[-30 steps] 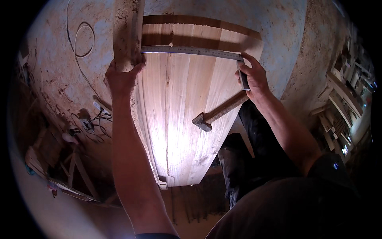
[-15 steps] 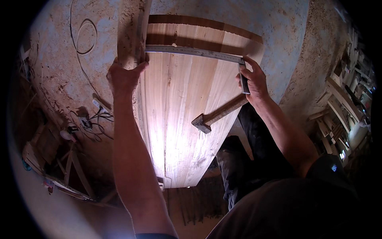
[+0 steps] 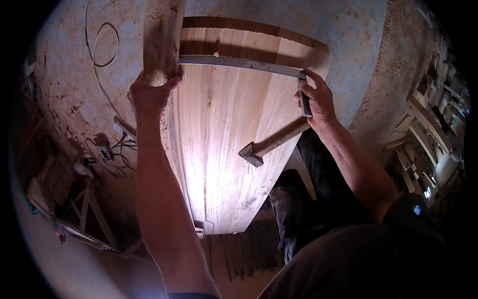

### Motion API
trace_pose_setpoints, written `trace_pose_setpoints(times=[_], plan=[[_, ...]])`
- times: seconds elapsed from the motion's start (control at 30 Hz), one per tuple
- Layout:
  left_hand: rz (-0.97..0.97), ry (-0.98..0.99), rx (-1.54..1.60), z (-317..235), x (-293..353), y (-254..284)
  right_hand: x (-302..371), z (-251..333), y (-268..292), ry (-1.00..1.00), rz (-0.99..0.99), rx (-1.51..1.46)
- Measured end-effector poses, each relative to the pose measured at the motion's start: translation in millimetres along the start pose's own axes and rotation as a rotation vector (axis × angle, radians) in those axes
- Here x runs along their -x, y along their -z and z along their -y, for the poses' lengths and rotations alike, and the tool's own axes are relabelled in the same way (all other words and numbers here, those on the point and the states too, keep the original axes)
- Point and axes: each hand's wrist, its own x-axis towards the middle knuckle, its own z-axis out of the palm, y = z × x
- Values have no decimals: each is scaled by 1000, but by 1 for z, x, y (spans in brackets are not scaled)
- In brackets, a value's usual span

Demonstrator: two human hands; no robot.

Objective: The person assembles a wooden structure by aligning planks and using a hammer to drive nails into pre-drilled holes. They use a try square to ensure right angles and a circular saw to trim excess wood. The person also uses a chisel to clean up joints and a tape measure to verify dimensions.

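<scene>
A broad pale wooden panel (image 3: 234,107) made of joined strips stretches away in front of me. My left hand (image 3: 150,99) is closed around the near end of a long wooden board (image 3: 162,42) at the panel's left edge, thumb on its right side. My right hand (image 3: 319,102) holds the dark stock of a carpenter's square at the panel's right edge. The metal blade of that square (image 3: 239,63) lies across the panel, its far tip by the board. A hammer (image 3: 279,139) rests on the panel, head toward the middle, handle end by my right hand.
A dark wooden strip (image 3: 249,26) runs along the panel's far end. On the left are a looped cable (image 3: 105,65), a power strip (image 3: 122,130) with tangled cords, and wooden scraps. A pile of wood offcuts (image 3: 423,129) lies on the right. My leg (image 3: 289,199) is beside the panel.
My left hand and the long board have shifted slightly left. The square in my right hand stays in nearly the same place, and the hammer has hardly moved.
</scene>
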Motion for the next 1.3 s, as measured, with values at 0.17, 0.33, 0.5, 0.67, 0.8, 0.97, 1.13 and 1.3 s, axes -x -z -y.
trace_pose_setpoints(times=[0.17,0.33,0.5,0.67,0.8,0.97,1.13,1.3], plan=[[-101,-43,-159,18,-5,-5,-1,0,-2,-5,10,2],[-41,-11,-156,-5,0,-2,-1,1,1,-7,-8,0],[-64,-39,-143,14,-6,-5,-1,3,-3,-6,-7,23],[-59,-60,-138,8,-4,-3,0,5,-2,-8,-23,28],[-46,-40,-93,14,-5,-4,-2,6,-2,10,-7,23],[-13,-5,-116,2,-2,2,-2,6,-2,13,-18,17],[32,27,-10,-3,-1,5,0,6,-3,7,9,26],[58,59,23,-10,3,10,-1,9,-5,7,-20,43]])
